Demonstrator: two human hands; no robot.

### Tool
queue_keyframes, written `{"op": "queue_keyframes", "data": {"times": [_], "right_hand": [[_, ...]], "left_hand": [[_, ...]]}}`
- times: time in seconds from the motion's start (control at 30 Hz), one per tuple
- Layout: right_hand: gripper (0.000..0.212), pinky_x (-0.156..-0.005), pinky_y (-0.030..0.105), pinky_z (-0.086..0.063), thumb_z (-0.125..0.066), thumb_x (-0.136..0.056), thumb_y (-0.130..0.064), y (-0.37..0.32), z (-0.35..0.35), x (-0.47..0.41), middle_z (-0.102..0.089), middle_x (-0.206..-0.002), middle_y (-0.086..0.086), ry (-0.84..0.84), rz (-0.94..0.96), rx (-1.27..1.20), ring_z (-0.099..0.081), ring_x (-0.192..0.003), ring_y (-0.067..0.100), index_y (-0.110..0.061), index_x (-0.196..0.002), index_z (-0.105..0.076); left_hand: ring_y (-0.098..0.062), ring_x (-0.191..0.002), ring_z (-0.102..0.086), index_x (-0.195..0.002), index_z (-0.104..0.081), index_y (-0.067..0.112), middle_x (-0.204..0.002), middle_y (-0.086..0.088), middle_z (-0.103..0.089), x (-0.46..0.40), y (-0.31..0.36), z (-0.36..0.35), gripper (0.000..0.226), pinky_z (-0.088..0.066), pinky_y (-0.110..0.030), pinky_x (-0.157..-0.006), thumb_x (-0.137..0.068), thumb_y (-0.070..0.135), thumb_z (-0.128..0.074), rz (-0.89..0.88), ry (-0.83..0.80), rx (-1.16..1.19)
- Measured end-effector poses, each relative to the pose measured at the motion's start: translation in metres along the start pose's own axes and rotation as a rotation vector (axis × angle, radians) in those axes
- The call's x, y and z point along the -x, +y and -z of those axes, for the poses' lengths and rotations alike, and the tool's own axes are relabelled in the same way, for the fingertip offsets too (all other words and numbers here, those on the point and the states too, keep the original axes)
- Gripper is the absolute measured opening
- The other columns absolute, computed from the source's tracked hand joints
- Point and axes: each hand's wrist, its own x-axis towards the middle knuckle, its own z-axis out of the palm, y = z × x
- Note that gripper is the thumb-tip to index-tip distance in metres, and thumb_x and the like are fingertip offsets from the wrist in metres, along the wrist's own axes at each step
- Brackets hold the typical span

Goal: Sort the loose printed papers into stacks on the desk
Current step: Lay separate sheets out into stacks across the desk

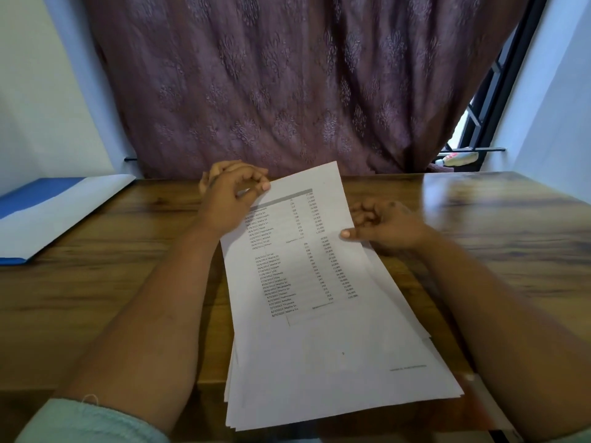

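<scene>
A stack of printed papers (323, 356) is held tilted over the near edge of the wooden desk (511, 225). Its top sheet carries a table of dates, names and numbers. My left hand (228, 196) pinches the top sheet's far left corner between thumb and fingers. At the stack's right edge, my right hand (380, 227) grips the papers, thumb on the top sheet and fingers curled behind. The sheets fan out slightly at the near end.
A blue and white folder (54, 212) lies on the desk at the far left. A patterned maroon curtain (287, 84) hangs behind the desk. A window with a dark frame (479, 123) shows at the back right, with a small bottle on its sill.
</scene>
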Motion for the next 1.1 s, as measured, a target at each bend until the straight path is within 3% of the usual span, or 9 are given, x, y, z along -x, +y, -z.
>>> {"op": "queue_keyframes", "data": {"times": [0.13,0.27,0.37,0.5,0.6,0.7,0.83,0.9,1.1], "right_hand": [[0.022,-0.064,0.024,-0.054,-0.066,-0.091,-0.017,-0.007,-0.008,0.011,-0.07,-0.072,0.002,-0.127,-0.064,-0.08,-0.067,-0.067,0.016,-0.026,-0.072,-0.071],[0.017,-0.071,0.036,-0.061,-0.057,-0.097,-0.013,-0.02,-0.013,0.005,-0.073,-0.094,0.014,0.133,-0.098,-0.406,-0.071,-0.084,0.028,0.001,-0.101,-0.067],[0.017,-0.069,0.037,-0.061,-0.062,-0.094,-0.013,-0.039,-0.02,-0.008,-0.072,-0.092,0.017,0.26,-0.1,-0.398,-0.071,-0.08,0.029,-0.001,-0.083,-0.063],[0.024,-0.06,0.03,-0.057,-0.075,-0.084,-0.023,-0.074,-0.051,-0.042,-0.067,-0.095,0.012,0.322,-0.125,-0.227,-0.064,-0.074,0.02,-0.011,-0.086,-0.054],[0.056,-0.066,0.033,-0.06,-0.083,-0.075,-0.016,-0.1,-0.092,-0.059,-0.066,-0.108,0.01,0.067,-0.186,-0.264,-0.069,-0.087,0.02,-0.016,-0.114,-0.044],[0.036,-0.057,0.022,-0.055,-0.072,-0.082,0.004,-0.119,-0.146,-0.06,-0.06,-0.104,0.009,-0.146,-0.142,-0.102,-0.063,-0.079,0.016,-0.017,-0.101,-0.051],[0.014,-0.074,0.025,-0.054,-0.073,-0.086,-0.015,-0.126,-0.204,-0.075,-0.07,-0.103,0.005,-0.066,0.022,0.312,-0.066,-0.093,0.018,-0.01,-0.099,-0.07],[0.031,-0.075,0.024,-0.05,-0.073,-0.086,-0.029,-0.129,-0.221,-0.081,-0.068,-0.112,0.004,-0.097,-0.009,0.44,-0.063,-0.102,0.019,-0.01,-0.11,-0.068],[0.043,-0.059,0.013,-0.035,-0.072,-0.087,-0.034,-0.136,-0.241,-0.084,-0.061,-0.125,0.007,-0.038,0.039,0.479,-0.058,-0.114,0.023,-0.009,-0.12,-0.061]], "left_hand": [[-0.02,-0.134,-0.031,-0.097,-0.066,0.035,-0.135,0.013,-0.054,0.004,0.006,0.006,0.013,-0.017,-0.064,-0.111,-0.09,0.045,-0.064,0.115,0.081,-0.102],[-0.039,-0.149,-0.007,-0.155,-0.009,0.028,-0.163,-0.016,0.003,0.008,0.021,0.025,0.11,-0.015,-0.056,-0.118,-0.074,0.051,-0.08,0.494,0.114,0.002],[-0.035,-0.138,-0.04,-0.155,0.006,0.029,-0.159,-0.012,-0.026,0.018,0.009,0.056,0.135,-0.039,-0.052,-0.11,-0.062,0.043,-0.091,0.76,-0.192,0.283],[-0.023,-0.118,-0.055,-0.155,-0.01,0.024,-0.146,-0.003,-0.046,0.041,-0.018,0.089,0.118,-0.055,-0.04,-0.087,-0.068,0.004,-0.087,0.845,-0.371,0.456],[-0.02,-0.123,-0.052,-0.144,-0.036,0.017,-0.141,0.002,-0.048,0.042,-0.056,0.115,0.09,-0.052,-0.031,-0.089,-0.07,0.006,-0.086,0.735,-0.241,0.197],[-0.027,-0.127,-0.047,-0.138,-0.045,0.013,-0.14,-0.009,-0.048,0.045,-0.093,0.137,0.075,-0.037,-0.032,-0.104,-0.074,0.011,-0.084,0.719,-0.238,-0.07],[-0.031,-0.129,-0.041,-0.133,-0.047,0.017,-0.138,-0.014,-0.046,0.061,-0.116,0.143,0.043,-0.034,-0.044,-0.106,-0.093,0.021,-0.062,0.743,-0.132,-0.676],[-0.032,-0.136,-0.03,-0.137,-0.045,0.022,-0.143,-0.011,-0.041,0.064,-0.111,0.143,0.045,-0.021,-0.055,-0.114,-0.095,0.035,-0.054,0.704,-0.17,-0.941],[-0.039,-0.147,-0.015,-0.149,-0.03,0.03,-0.161,-0.005,-0.022,0.059,-0.13,0.12,0.092,-0.007,-0.07,-0.113,-0.078,0.088,-0.023,0.675,-0.691,-0.648]]}}
